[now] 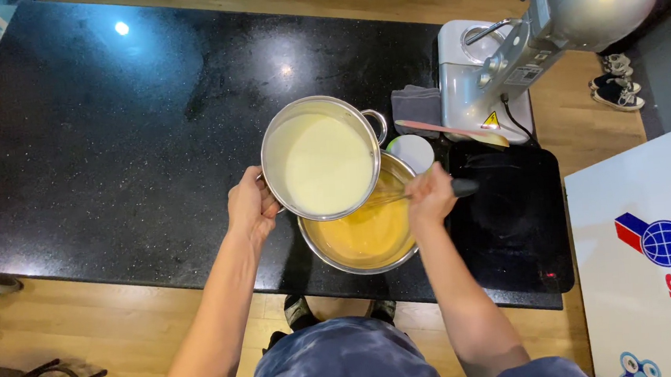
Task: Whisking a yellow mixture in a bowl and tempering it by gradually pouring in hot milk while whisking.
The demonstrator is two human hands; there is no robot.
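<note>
- Our left hand (249, 206) grips the steel pot (321, 158) by its handle, holding its milky liquid above the bowl (362, 238) near the counter's (112, 149) front edge.
- Our right hand (431, 197) clasps the whisk (461, 188), wires in the yellow mixture, so both stay within reach.

A bowl (366, 237) sits on the table (112, 149) at its near edge, with a whisk (422, 193) reaching into it from the right. A pot (321, 158) is held above the bowl's far-left rim. Behind the bowl stands a small lidded tub (412, 152); a stand mixer (515, 50) occupies the far right corner, a spatula (450, 132) lying at its base.
</note>
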